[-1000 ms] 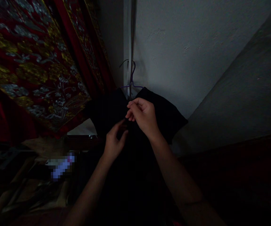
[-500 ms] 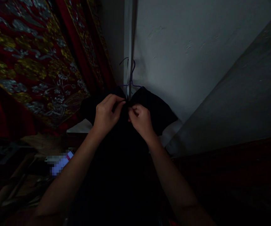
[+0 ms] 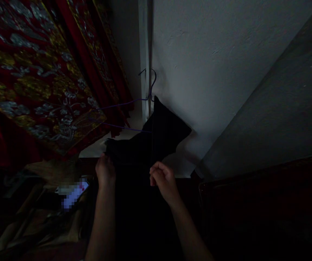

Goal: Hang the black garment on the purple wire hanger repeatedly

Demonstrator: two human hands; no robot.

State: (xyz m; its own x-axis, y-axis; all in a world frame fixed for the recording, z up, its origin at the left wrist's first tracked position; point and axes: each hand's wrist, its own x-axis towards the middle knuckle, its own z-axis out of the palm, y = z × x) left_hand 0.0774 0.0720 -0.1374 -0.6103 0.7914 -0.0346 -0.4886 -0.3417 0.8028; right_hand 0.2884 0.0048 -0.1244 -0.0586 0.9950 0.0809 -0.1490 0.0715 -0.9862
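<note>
Black cloth garment [image 3: 169, 127] ahead of hands, half off purple wire hanger [image 3: 131, 128], edge apparently pinched in left hand [image 3: 105, 172], right hand [image 3: 164, 179] curled by its front, can't tell if holding; still-hung shoulder calls for slack.

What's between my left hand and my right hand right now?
Black garment cloth fills the stretch between your left hand and right hand, as the head view shows.

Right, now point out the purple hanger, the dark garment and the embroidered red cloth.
Purple hanger [image 3: 126, 103]: head view, on its upper wire arm.
Dark garment [image 3: 167, 127]: head view, on the part spread against the wall.
Embroidered red cloth [image 3: 33, 86]: head view, on its yellow stitching.
</note>
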